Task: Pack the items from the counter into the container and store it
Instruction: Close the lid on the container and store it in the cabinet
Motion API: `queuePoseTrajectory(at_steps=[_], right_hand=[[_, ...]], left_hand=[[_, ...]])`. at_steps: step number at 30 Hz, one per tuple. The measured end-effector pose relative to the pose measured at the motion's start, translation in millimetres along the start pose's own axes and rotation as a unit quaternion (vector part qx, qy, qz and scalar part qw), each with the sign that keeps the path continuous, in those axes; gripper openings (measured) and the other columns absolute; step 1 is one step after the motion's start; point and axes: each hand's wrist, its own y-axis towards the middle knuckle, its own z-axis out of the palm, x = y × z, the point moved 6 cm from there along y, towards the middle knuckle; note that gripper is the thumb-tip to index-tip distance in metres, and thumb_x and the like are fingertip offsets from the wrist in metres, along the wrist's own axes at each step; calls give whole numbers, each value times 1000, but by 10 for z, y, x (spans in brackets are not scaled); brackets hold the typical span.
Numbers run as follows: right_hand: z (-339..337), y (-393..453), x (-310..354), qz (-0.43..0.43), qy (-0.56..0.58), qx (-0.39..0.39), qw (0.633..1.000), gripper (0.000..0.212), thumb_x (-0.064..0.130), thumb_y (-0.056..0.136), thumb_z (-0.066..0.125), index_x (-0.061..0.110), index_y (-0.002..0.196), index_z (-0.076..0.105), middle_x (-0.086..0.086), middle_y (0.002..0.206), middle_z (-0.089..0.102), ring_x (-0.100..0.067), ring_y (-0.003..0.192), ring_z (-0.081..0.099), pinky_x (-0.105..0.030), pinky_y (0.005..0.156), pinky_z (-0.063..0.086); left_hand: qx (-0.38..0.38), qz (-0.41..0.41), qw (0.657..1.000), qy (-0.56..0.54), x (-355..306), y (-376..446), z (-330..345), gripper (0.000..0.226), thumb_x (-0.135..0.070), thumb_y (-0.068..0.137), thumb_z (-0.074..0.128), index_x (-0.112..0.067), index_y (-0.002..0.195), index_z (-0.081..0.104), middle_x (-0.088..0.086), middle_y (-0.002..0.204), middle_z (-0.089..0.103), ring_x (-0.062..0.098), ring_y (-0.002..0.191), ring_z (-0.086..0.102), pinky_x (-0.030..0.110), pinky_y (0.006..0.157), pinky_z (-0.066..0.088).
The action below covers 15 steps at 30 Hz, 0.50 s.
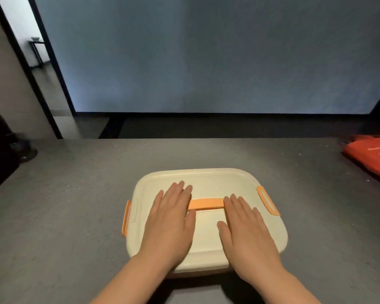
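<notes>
Matte grey table [53,216], faintly speckled. Far right edge: orange bag [373,156], blurred, partly cut off. Far left: dark object [7,148], unidentifiable. Near centre: cream plastic container [208,185], rounded-rectangular, lid on; flat orange carry handle [205,204] across lid, orange side latches [268,200] left and right. Left hand [169,220] and right hand [246,227] lie flat, fingers straight, palms down on lid, covering the handle ends.

Bare worktop [64,205] lay open left, right and beyond the closed container [208,187]; an orange bag [373,156] blocked the far right edge; a dark object [2,145] crowded the far left.
</notes>
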Motion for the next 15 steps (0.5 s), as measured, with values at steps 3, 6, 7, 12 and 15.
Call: queuePoseTrajectory(at_steps=[3, 6, 7, 12, 15], right_hand=[[105, 49, 294, -42, -1, 19, 999, 66, 54, 96, 12, 25, 153, -8, 8, 161, -14, -12, 147, -16, -31, 112, -17], [179, 119, 600, -130, -6, 46, 990, 63, 54, 96, 13, 32, 152, -5, 13, 160, -12, -8, 146, -18, -35, 114, -17], [214, 131, 709, -155, -11, 55, 986, 60, 53, 97, 13, 35, 152, -3, 14, 161, -11, -8, 146, -18, -37, 114, -17], [302, 161, 927, -175, -26, 76, 981, 57, 52, 97, 11, 40, 151, -3, 15, 161, -11, -7, 146, -19, -44, 112, -20], [301, 151, 908, -171, -28, 79, 982, 57, 55, 96, 9, 41, 150, -4, 17, 160, -12, -5, 145, -20, -43, 111, -22]], left_hand=[[-26, -98, 995, 21, 537, -295, -245, 59, -40, 95, 35, -28, 149, 12, -10, 159, 3, 7, 145, -6, 27, 117, -9], [-18, -208, 972, -109, 830, -560, -285, 70, -50, 92, 40, -29, 149, 7, -13, 158, 1, 4, 144, -4, 31, 118, 2], [-16, -220, 963, -152, 858, -617, -255, 71, -51, 90, 43, -32, 149, 7, -15, 157, 6, 3, 144, 1, 32, 118, 8], [-29, -250, 890, -380, 858, -716, -124, 56, -36, 87, 58, -53, 134, 32, -29, 127, 54, -7, 114, 52, 20, 92, 42], [-71, -264, 867, -417, 849, -740, -129, 54, -31, 85, 64, -50, 131, 42, -28, 122, 57, -7, 109, 56, 19, 91, 48]])
